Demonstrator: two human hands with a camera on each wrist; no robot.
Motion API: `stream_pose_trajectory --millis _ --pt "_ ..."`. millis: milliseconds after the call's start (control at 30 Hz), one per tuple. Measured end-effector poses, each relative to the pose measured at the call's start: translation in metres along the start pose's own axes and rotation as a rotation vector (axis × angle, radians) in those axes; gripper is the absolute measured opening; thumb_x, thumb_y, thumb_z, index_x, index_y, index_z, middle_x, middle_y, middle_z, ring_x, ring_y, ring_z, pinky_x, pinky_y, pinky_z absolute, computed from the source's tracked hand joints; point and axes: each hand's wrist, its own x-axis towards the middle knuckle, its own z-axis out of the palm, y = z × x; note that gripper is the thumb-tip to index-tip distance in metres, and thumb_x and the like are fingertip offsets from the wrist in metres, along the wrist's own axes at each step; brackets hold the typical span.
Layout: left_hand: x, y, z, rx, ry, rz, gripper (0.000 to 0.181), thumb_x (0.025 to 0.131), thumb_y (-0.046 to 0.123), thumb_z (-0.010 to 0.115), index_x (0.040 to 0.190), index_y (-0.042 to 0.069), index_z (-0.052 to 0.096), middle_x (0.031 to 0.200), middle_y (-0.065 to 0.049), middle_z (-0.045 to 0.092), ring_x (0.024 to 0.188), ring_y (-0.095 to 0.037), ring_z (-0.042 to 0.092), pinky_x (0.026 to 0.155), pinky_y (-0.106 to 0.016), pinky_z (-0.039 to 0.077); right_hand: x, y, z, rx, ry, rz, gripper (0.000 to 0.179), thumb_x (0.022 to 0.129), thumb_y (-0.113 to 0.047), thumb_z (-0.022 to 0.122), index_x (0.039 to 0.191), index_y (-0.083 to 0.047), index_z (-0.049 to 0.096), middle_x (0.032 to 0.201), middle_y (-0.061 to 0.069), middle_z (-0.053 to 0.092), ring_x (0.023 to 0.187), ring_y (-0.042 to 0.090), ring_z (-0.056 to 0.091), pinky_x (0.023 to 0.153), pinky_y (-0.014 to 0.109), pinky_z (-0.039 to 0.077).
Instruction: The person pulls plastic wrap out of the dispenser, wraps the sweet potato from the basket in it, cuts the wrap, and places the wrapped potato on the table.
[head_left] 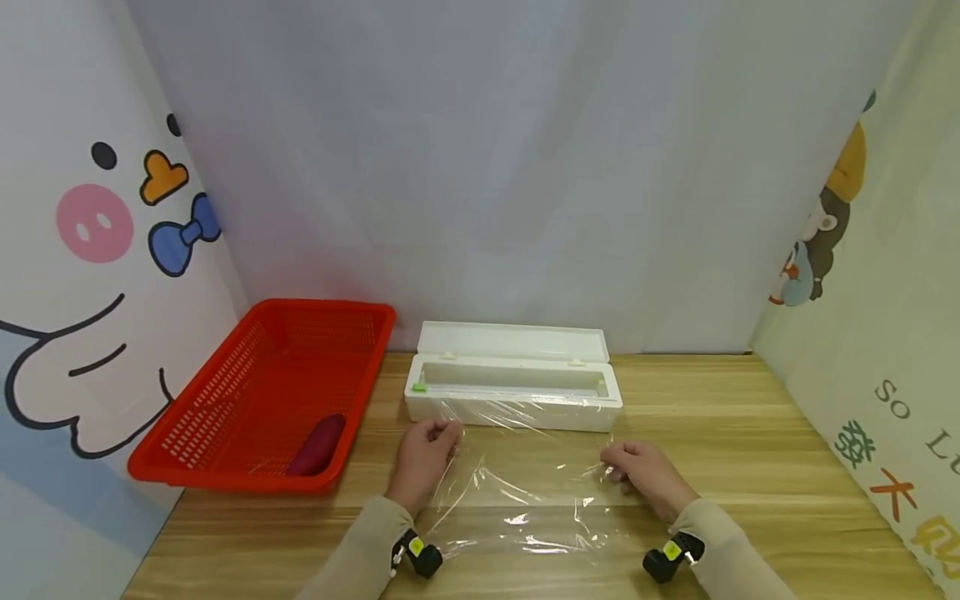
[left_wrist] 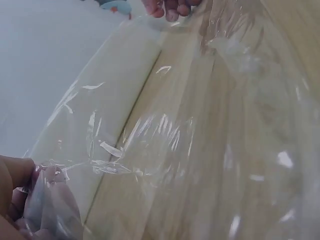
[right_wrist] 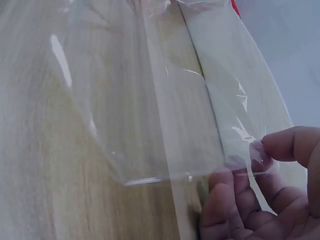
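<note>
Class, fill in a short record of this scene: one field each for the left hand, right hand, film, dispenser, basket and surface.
Left hand: left hand pinches one edge of the cling film
Right hand: right hand pinches the opposite edge
Film: clear, wrinkled, stretched between both hands, running from the dispenser
Dispenser: white cling film box, lid open
Basket: red basket left of the box, holding a dark red item
Surface: wooden table
</note>
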Motion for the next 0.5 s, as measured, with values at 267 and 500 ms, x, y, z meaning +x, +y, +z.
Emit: stream_pose_trajectory --millis 267,500 --pt "-0.005 0.000 0.002 0.045 -0.098 -0.068 0.017 0.088 0.017 0.067 0.088 0.001 0.065 0.066 -0.002 0.060 0.054 -0.010 0.054 0.045 -0.021 0.044 0.002 0.001 -0.003 0.079 -0.031 0.009 0.022 0.092 -0.012 0.050 0.094 0.006 0.061 0.078 0.006 0.065 0.070 0.013 0.061 0.060 0.023 0.051" --pt "-0.006 0.003 -0.022 0.106 -0.051 -0.056 0.020 0.090 0.021 0.064 0.086 0.001 0.063 0.071 -0.004 0.060 0.060 -0.011 0.057 0.049 -0.024 0.046 -0.005 0.002 -0.002 0.092 -0.139 0.035 0.022 0.092 -0.017 0.053 0.089 0.004 0.060 0.076 0.006 0.065 0.063 0.012 0.061 0.056 0.024 0.051"
